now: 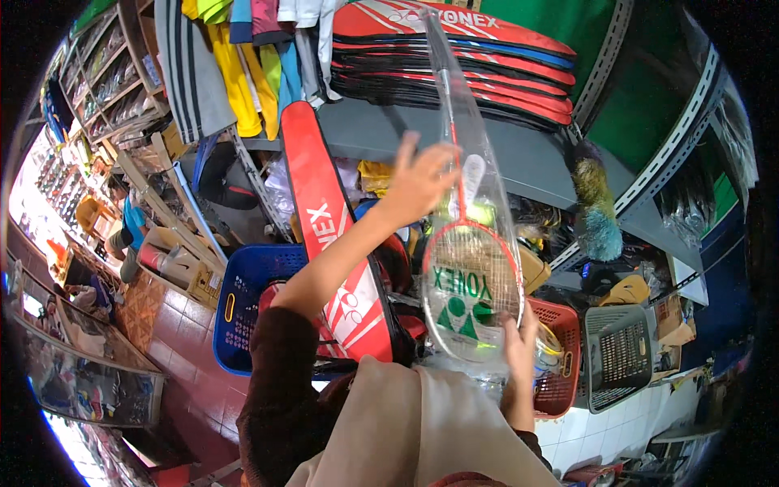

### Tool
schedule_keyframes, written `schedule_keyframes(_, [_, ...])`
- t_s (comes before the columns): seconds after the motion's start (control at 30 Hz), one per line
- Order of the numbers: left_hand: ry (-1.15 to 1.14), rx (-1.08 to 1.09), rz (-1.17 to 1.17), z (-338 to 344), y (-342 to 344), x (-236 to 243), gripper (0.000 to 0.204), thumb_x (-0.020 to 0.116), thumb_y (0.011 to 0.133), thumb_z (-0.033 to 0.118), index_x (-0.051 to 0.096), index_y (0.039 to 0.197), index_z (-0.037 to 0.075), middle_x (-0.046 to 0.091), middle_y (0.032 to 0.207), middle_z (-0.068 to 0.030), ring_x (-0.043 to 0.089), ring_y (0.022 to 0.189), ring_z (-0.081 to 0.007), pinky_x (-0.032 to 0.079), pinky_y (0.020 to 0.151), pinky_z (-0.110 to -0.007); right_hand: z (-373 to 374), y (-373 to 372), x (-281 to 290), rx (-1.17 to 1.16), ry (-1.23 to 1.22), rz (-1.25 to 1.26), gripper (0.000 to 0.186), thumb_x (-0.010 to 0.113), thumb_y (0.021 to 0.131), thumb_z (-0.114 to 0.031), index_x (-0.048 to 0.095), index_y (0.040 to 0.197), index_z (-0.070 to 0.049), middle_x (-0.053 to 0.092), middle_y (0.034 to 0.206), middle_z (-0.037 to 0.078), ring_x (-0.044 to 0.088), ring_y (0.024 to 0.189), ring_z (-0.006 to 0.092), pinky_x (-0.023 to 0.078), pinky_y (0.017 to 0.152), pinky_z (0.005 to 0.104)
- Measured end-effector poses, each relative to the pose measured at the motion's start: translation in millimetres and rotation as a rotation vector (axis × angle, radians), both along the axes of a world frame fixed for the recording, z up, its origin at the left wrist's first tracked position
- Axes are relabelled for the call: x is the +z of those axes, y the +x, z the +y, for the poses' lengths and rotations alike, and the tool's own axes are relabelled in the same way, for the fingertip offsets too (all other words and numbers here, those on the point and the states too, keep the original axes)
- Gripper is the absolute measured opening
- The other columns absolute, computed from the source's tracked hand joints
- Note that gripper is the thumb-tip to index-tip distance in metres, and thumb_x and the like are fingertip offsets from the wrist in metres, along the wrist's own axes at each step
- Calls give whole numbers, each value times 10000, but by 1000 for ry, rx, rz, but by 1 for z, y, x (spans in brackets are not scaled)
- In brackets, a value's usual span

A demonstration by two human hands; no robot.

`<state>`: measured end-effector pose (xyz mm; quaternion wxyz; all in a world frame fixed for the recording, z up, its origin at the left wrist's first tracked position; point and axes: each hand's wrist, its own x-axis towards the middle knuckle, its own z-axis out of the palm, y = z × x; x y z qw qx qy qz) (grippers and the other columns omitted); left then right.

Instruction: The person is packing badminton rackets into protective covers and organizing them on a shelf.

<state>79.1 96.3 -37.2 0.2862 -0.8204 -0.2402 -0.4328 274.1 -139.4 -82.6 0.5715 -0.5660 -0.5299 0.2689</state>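
A badminton racket [471, 235] with a red and white frame stands tilted in front of me inside a clear plastic sleeve [493, 174]. Its head is toward me and its handle points away, up to the shelf. My right hand [521, 341] grips the lower right rim of the racket head through the plastic. Beside the shaft, my left hand [418, 183] has its fingers spread, slightly blurred, with the fingertips at the sleeve; nothing shows in its palm. A red and white racket bag [320, 191] leans upright to the left, partly behind my left forearm.
Red and black racket bags [454, 69] lie stacked on a grey metal shelf [365, 122], next to hanging clothes [243, 73]. Below stand a blue basket [231, 300], a red basket [568, 369] and a grey basket [618, 357]. A fluffy duster [596, 203] hangs at right.
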Motion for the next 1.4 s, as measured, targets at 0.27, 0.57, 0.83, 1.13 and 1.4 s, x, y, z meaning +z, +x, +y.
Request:
schedule_keyframes(0.27, [-701, 626, -730, -30, -76, -111, 616, 762, 665, 344, 424, 1052, 5, 224, 1384, -228, 190, 1300, -425, 251, 963, -620, 20, -38, -28, -60, 125, 176, 240, 507, 885, -82, 532, 1098, 26, 573, 882, 13, 489, 760, 65, 400, 670, 218])
schedule_keyframes(0.57, [-811, 499, -629, -31, -80, -138, 223, 607, 742, 98, 480, 857, -46, 265, 1387, -300, 302, 1252, -465, 317, 1002, -478, 18, -38, -32, -91, 197, 30, 176, 500, 912, -136, 561, 949, 25, 516, 731, -5, 419, 665, 70, 354, 588, 242])
schedule_keyframes(0.83, [-788, -297, -929, -73, -26, -52, 98, 504, 846, 29, 443, 806, -37, 432, 1292, -189, 434, 1189, -285, 306, 1001, -342, 15, -34, -35, -99, 233, -25, 191, 498, 904, -115, 556, 995, 43, 538, 740, 11, 434, 671, 75, 365, 596, 242])
schedule_keyframes(1.13, [-778, -657, -1462, -50, 22, -42, 157, 463, 877, 66, 387, 747, 22, 494, 1218, -154, 433, 1121, -196, 272, 989, -308, 33, -61, -1, -144, 317, -160, 202, 481, 883, -57, 542, 1049, 41, 577, 737, 91, 517, 647, 121, 413, 597, 277])
schedule_keyframes(1.4, [-890, -844, -1696, -52, 52, -31, 160, 459, 884, 108, 391, 741, 83, 529, 1024, -54, 441, 983, -131, 274, 956, -268, 85, -83, -4, -122, 294, -219, 317, 495, 834, -20, 481, 1142, 55, 554, 653, 239, 575, 527, 352, 419, 483, 423])
